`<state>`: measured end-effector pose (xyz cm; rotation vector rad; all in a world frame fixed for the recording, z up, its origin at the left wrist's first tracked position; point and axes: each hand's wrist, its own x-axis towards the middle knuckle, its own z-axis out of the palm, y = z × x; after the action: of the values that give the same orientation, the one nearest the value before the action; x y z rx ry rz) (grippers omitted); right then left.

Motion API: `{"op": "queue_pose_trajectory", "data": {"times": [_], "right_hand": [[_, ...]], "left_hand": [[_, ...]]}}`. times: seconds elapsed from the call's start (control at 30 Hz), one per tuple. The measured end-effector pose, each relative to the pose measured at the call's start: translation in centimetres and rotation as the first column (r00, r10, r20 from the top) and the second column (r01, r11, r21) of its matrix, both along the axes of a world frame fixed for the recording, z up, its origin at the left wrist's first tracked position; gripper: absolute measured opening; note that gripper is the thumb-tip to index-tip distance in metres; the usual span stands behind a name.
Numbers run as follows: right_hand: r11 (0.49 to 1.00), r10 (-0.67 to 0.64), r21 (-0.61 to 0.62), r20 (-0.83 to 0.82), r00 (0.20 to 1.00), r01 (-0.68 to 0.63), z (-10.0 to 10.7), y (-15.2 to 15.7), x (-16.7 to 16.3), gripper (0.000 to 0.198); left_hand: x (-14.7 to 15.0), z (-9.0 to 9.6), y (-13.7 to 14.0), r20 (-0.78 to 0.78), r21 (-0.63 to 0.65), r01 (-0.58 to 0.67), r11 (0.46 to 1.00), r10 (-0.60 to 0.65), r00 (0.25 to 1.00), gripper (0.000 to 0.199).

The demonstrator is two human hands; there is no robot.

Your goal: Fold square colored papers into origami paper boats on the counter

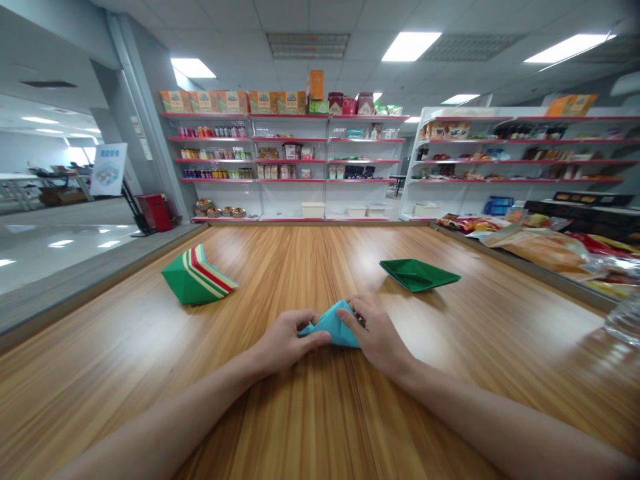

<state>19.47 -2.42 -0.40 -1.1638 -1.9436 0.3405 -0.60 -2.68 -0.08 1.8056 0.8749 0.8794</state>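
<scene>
A folded piece of light blue paper (334, 326) is between my two hands, low over the middle of the wooden table (300, 413). My left hand (289, 339) grips its left end, thumb along the near side and fingers behind. On the right side my right hand (376, 331) pinches it, with the thumb on the front face and the fingertips partly hidden behind the paper. Beyond my right hand lies a green folded paper boat (417, 275). To the far left rests a stack of folded paper (197, 277) in green, cream and red.
Packaged snacks (543, 250) are piled past the table's right edge. A clear plastic object (625, 320) stands at the far right of the tabletop. Shelves (287, 139) with boxes and bottles line the back. A sign on a stand (109, 169) and a red box (154, 212) are at left.
</scene>
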Motion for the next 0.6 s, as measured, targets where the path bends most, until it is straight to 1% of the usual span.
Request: {"op": "queue_pose_trajectory", "data": {"times": [0.07,0.13,0.2,0.23,0.3,0.33,0.37,0.43,0.47,0.5,0.6], "right_hand": [[1.000,0.025,-0.008,-0.039,0.999,-0.025,0.07,-0.10,-0.04,0.032],[0.998,0.062,-0.028,-0.080,0.995,-0.065,0.14,-0.28,-0.10,0.030],[0.990,0.095,-0.090,-0.126,0.988,-0.107,0.08,-0.38,-0.10,0.029],[0.980,0.113,-0.143,-0.157,0.981,-0.136,-0.01,-0.37,-0.07,0.030],[0.942,0.144,-0.260,-0.251,0.957,-0.210,-0.28,-0.23,0.03,0.031],[0.920,0.151,-0.302,-0.315,0.937,-0.250,-0.41,-0.12,0.09,0.031],[0.902,0.152,-0.325,-0.380,0.912,-0.285,-0.51,-0.01,0.14,0.031],[0.885,0.136,-0.333,-0.482,0.866,-0.325,-0.60,0.17,0.22,0.036],[0.880,0.131,-0.337,-0.507,0.852,-0.336,-0.58,0.21,0.23,0.039],[0.870,0.133,-0.348,-0.516,0.846,-0.349,-0.52,0.21,0.23,0.041],[0.832,0.166,-0.390,-0.504,0.848,-0.395,-0.28,-0.01,0.14,0.040]], "left_hand": [[0.18,-0.23,0.15,0.021,-0.032,-0.046,0.998,0.046,0.999,0.033],[0.26,-0.25,0.36,0.113,-0.095,-0.059,0.994,0.070,0.991,0.033],[0.21,-0.12,0.61,0.199,-0.126,-0.076,0.989,0.100,0.975,0.034],[0.14,-0.03,0.72,0.225,-0.138,-0.093,0.986,0.123,0.967,0.034],[-0.05,0.11,0.90,0.266,-0.178,-0.111,0.978,0.156,0.951,0.032],[-0.15,0.15,0.95,0.287,-0.199,-0.109,0.974,0.164,0.944,0.033],[-0.24,0.18,0.97,0.306,-0.216,-0.099,0.971,0.164,0.938,0.038],[-0.33,0.22,0.90,0.319,-0.256,-0.053,0.965,0.136,0.938,0.061],[-0.31,0.27,0.81,0.302,-0.276,-0.021,0.961,0.108,0.947,0.069],[-0.26,0.33,0.69,0.268,-0.290,0.014,0.957,0.067,0.961,0.068],[0.06,0.60,0.24,0.150,-0.290,0.107,0.951,-0.065,0.986,0.049]]}}
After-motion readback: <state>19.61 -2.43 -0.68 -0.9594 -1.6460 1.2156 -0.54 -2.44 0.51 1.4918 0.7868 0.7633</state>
